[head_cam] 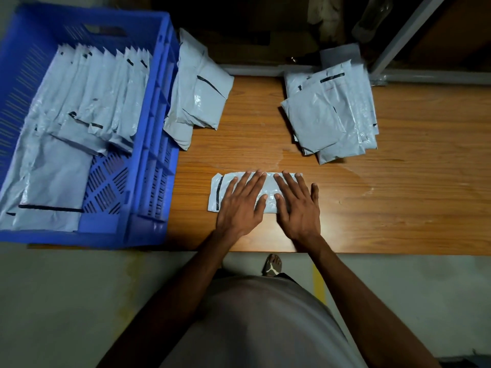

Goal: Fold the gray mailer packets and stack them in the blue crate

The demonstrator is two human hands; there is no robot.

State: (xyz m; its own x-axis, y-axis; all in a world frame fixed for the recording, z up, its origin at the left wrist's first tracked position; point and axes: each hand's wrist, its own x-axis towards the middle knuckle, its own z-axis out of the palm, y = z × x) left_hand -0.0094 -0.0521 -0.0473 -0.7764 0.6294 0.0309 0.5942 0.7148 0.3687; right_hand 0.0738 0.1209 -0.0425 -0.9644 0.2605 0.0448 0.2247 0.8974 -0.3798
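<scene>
Left hand (240,205) and right hand (299,205), fingers flat and spread, press folded mailer packet (268,185) on counter (398,203) right of blue crate (156,155); slick plastic may spring open once released.

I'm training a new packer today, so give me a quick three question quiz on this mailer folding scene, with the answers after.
1. True or false: both hands lie flat on the folded packet on the wooden table.
2. On which side of the person does the blue crate stand: A left, B right, C straight ahead?
3. Fill in: besides the pressed packet, the table carries ___ piles of gray mailers.

Key
1. True: the left hand and right hand press it with straight fingers.
2. A.
3. Two: the pile by the crate and the far right pile.
</scene>
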